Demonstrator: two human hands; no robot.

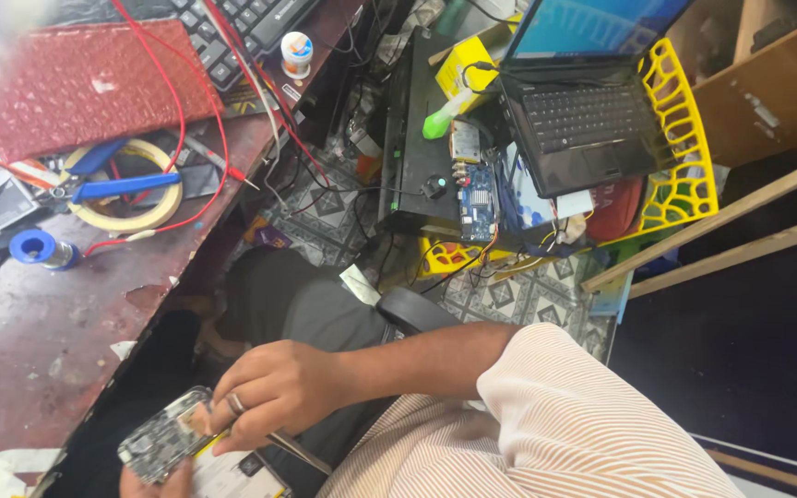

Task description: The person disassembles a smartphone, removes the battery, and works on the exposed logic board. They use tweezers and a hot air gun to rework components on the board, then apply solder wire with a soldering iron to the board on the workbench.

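Circuit board (166, 435): being held low in the frame, off the edge of the worktop (39, 332), above the lap, clear of any support. Right hand (279, 387) bearing down on its upper face, fingers (232, 406) pressed together and pinching a thin tool with a yellowish tip against the board; left hand (154, 481) showing only as fingertips beneath the board, apparently cradling it, grip not fully visible.

Risks, as judged:
- Slipping of the tool tip across the board, given no firm backing.
- Dropping toward the tiled floor (509, 295), given the unsupported hold.
- Snagging on the red wires (177, 101) trailing off the worktop.

Appearance: small, rectangular, densely populated with dark and silvery components, tilted, partly covered by the right hand; finer detail blurring.
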